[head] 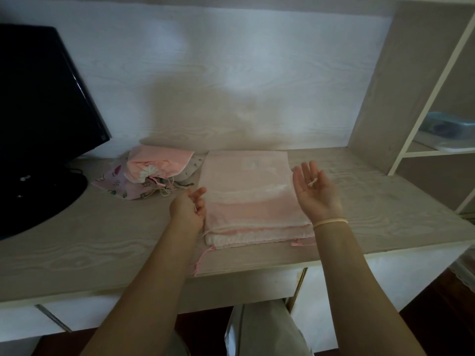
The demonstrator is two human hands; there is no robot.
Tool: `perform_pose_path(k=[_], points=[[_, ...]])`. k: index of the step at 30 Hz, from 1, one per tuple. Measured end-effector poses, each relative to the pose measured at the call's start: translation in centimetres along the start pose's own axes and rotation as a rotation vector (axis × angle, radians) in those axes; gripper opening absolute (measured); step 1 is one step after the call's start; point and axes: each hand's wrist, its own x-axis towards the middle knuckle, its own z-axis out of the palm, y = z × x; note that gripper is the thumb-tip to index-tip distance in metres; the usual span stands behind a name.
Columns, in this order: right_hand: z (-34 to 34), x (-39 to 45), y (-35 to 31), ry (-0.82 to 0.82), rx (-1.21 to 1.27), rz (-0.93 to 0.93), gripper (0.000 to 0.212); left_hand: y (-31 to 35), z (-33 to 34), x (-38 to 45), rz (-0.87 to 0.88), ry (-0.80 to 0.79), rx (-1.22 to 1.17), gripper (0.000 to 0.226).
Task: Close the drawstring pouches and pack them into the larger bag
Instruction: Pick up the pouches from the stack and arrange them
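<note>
A single wide-angle view, worn on the person's head, looks forward and steeply down over both forearms at a pale wood-grain desk (372, 201), close enough that the arms fill the lower frame. The left hand (189, 209) and right hand (314, 190) sit near the centre. Beyond the fingertips rises the desk's back panel; straight edges bow toward the frame's borders.
</note>
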Motion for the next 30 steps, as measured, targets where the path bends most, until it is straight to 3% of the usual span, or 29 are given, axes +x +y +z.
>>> perform_pose_path(k=[4,7,13,15,17,21,24,30], points=[[0.0,0.7,-0.7,0.228,-0.492,-0.260,0.034,0.7,-0.3,0.7,0.100,0.192,0.070,0.037],[-0.5,-0.2,-1.4,0.379,-1.019,-0.471,0.029,1.1,-1.3,1.4,0.166,0.277,0.133,0.031],[-0.3,0.1,0.5,0.128,-1.823,-0.569,0.031,0.3,1.6,-0.4,0.354,0.064,0.128,0.027],[-0.6,0.6,0.9,0.069,-2.128,-0.547,0.032,0.2,2.2,-0.4,0.414,0.015,0.279,0.029],[-0.8,0.6,1.6,0.025,-2.349,-0.524,0.033,0.1,2.1,-0.3,0.502,-0.047,0.593,0.027],[-0.9,0.5,2.2,-0.001,-2.420,-0.500,0.038,0.1,1.8,-0.8,0.808,-0.072,1.383,0.030],[-0.7,0.6,2.3,-0.026,-2.331,-0.454,0.042,0.3,1.9,-1.4,0.913,-0.054,1.747,0.026],[-0.7,0.9,2.7,-0.016,-2.225,-0.492,0.044,-0.1,1.8,-1.3,1.003,0.042,2.020,0.036]])
